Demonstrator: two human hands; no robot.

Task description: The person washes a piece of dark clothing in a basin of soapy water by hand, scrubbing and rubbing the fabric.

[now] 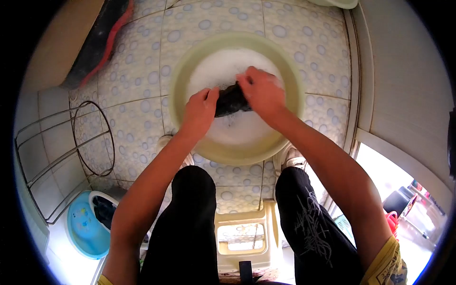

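Note:
A wide pale green basin (294, 90) on the tiled floor holds white, sudsy water. Over its middle, a dark wet cloth (231, 100) is stretched between both hands. My left hand (202, 108) grips the cloth's left end with bent fingers. At the right end, my right hand (262, 90) is closed on the same cloth, its fingers curled and slightly blurred. The cloth's lower edge meets the foam.
A cream plastic stool (270, 228) stands between the legs. At lower left are a wire rack (52, 166), a blue basin (78, 225) and a white container with dark cloth. A cardboard box (61, 42) is upper left; a door (408, 71) is right.

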